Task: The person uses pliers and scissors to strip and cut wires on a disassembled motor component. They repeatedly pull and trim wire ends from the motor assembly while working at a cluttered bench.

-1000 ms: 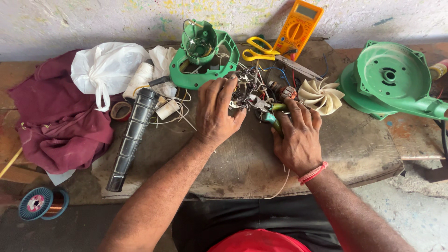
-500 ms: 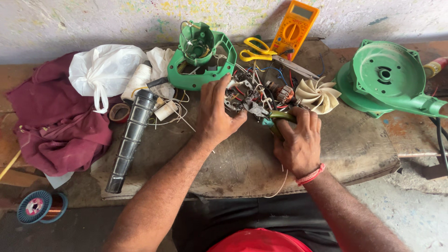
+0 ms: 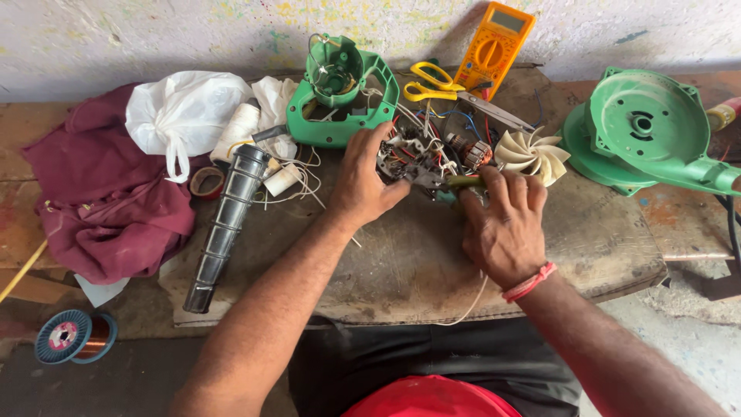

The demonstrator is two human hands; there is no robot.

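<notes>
My left hand (image 3: 363, 181) grips a dark motor stator block with tangled wires (image 3: 413, 162) on the worn board (image 3: 401, 262). My right hand (image 3: 502, 224), with a red band at the wrist, is closed around a green-handled tool (image 3: 455, 183) whose tip points into that wiring. Just behind the hands lie the copper-wound armature (image 3: 469, 150) and its cream fan wheel (image 3: 531, 154).
Behind are a green handle housing (image 3: 340, 100), yellow scissors (image 3: 424, 81) and an orange multimeter (image 3: 492, 46). A green blower casing (image 3: 644, 131) sits at the right. A dark ribbed nozzle tube (image 3: 224, 224), a white bag (image 3: 181, 112), a maroon cloth (image 3: 104, 201) and a copper wire spool (image 3: 69, 337) lie left.
Both hands have stayed on the motor part; the left has shifted its grip on the stator and the right hand's tool has worked closer into the wires. The view has shifted slightly.
</notes>
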